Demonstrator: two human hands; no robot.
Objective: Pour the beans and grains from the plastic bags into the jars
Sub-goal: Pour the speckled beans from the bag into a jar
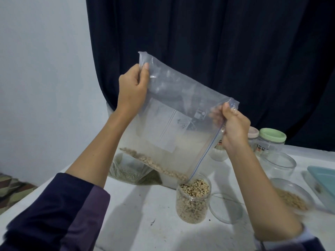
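**Zip bag over jar: handling notes**

The zip bag (174,127) is hanging tilted above the worktop (137,211), its lowest corner sitting at the mouth of the open jar (193,201). The remaining beans (155,163) are lying along the bag's low edge and feeding toward that corner. The jar is reading nearly full.

Handling, est.: thin clear film, soft and floppy, no stiffness of its own; prob. light now w/ most contents out, and slick. It needs two spread grip points to hold a chute shape.

The left hand (133,87) is pinching the raised top corner, thumb and fingers curled on the film. The right hand (233,127) is gripping the zip edge, fingers closed around it.

The jar looks like clear rigid plastic, weighted by its fill, so likely stable; overflow is the risk.

Nearby: another grain bag (130,173) behind, lidded jars (270,140) and empty jars to the right.
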